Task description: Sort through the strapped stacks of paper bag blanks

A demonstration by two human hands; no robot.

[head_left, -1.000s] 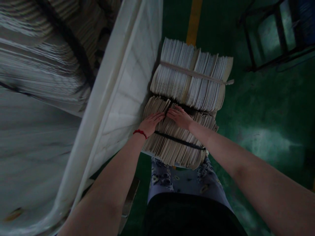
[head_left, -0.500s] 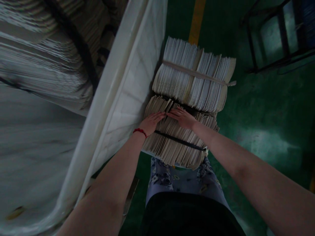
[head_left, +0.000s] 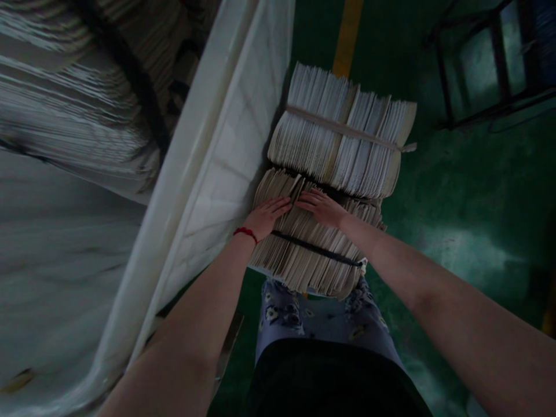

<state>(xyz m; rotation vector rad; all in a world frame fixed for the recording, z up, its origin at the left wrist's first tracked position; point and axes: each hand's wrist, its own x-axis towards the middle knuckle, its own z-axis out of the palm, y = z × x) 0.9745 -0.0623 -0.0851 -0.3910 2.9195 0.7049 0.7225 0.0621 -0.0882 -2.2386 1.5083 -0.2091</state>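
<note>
Tan bundle (head_left: 299, 265), part-hidden: left hand (head_left: 266, 217) and right hand (head_left: 322, 208) lie flat on it, fingers extended, thumbs unclear. Dark frame (head_left: 500, 58) at 2 o'clock, cut off.

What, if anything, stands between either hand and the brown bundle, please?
Nothing visible does: the left hand and right hand both rest on the brown bundle. Its black strap crosses lower in the view.

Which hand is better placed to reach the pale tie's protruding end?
Probably the right hand: it rests on the near bundle, closer to the pale tie's end than the left hand, by the white bin.
</note>
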